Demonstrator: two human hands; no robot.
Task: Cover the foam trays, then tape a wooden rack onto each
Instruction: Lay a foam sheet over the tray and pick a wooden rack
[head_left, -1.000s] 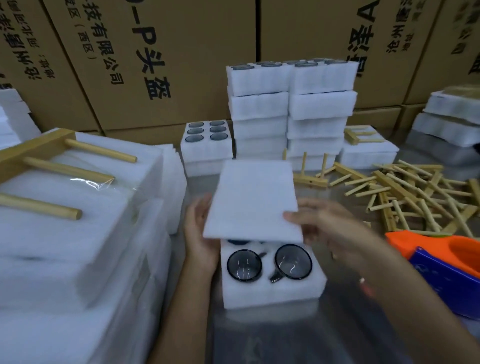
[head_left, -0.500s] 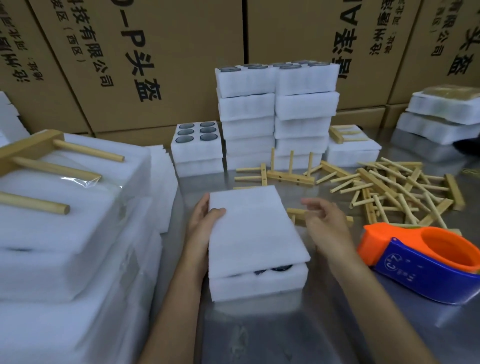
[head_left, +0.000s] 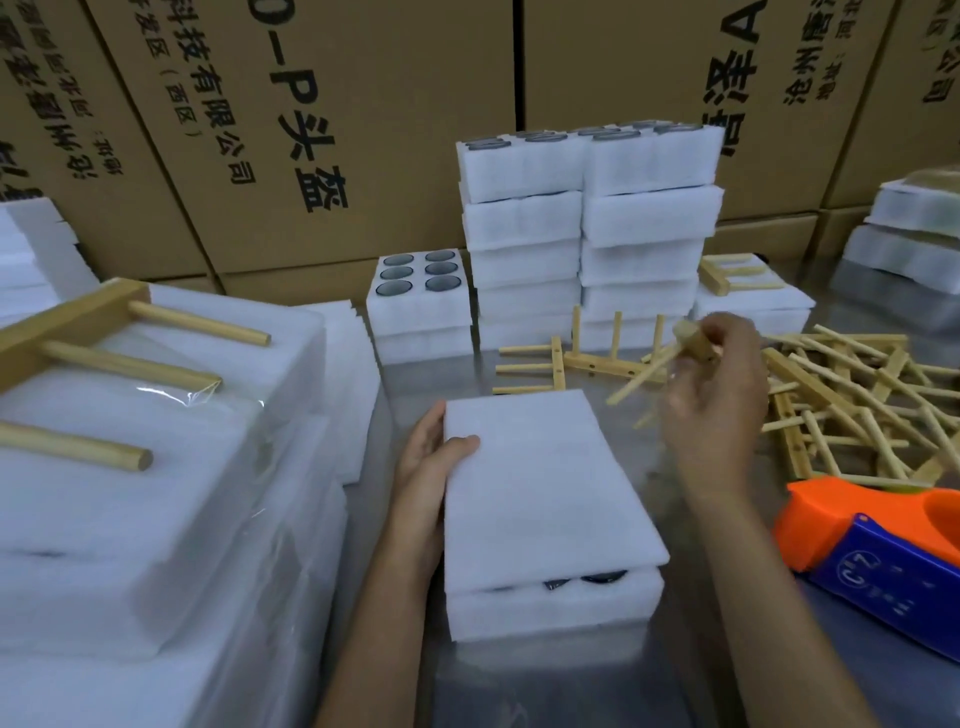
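My left hand (head_left: 426, 467) rests along the left side of the foam tray (head_left: 553, 603) in front of me, near the table's (head_left: 727, 623) front edge, with the fingers fairly straight against the side and the thumb lying on top of the white foam cover sheet (head_left: 545, 483). The sheet lies flat on the tray; at the near end a narrow gap shows dark round pieces sitting in the tray under it.

My right hand (head_left: 711, 395) is raised above the table just right of the tray's far end, and its fingers are curled round the bar of a wooden rack (head_left: 670, 358), whose pegs slant down toward the left. That rack is off the table and clear of the cover sheet.

More wooden racks lie in a loose pile (head_left: 857, 410) toward the right edge of the table, and a few others (head_left: 582, 358) lie or stand just beyond the tray's far end. An orange and blue tape dispenser (head_left: 883, 561) sits on the table at my right, near the front edge.

Toward the far edge stand two stacks of foam trays (head_left: 587, 234) side by side, with an uncovered tray (head_left: 421, 296) holding six dark round pieces at their left. At the left edge is a heap of finished trays (head_left: 130, 493), one with a rack (head_left: 78, 358) taped on top. Printed cardboard boxes (head_left: 311, 130) form the wall behind it all.
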